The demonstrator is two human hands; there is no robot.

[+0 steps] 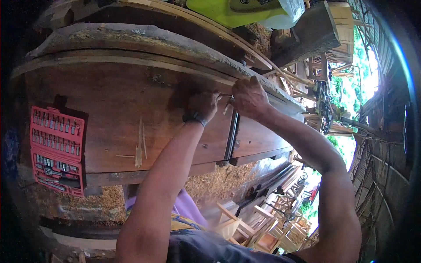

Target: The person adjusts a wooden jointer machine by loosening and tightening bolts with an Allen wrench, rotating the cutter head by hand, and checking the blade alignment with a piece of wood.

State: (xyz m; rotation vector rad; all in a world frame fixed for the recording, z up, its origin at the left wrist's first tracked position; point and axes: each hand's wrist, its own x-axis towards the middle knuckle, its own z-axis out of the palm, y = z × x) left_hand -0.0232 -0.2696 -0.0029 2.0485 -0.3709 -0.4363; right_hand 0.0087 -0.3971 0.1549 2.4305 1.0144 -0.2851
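Note:
My left hand (pixel 204 105), with a dark band at the wrist, is closed over the wooden bench top (pixel 118 105). Its fingertips pinch one end of a thin metal rod (pixel 226 95). Close beside it, my right hand (pixel 251 97) is curled into a grip at the rod's other end; what lies inside its fingers is hidden. A small pale piece (pixel 226 108) shows just below the rod. From under my right hand a dark metal bar (pixel 231 138) runs across the bench to its near edge.
An open red socket set case (pixel 82 151) lies at the bench's left end. Thin wood strips (pixel 139 144) rest nearby. A rough-edged plank (pixel 144 33) borders the far side. Sawdust (pixel 223 177) covers the floor, and wooden frames (pixel 237 223) stand at lower right.

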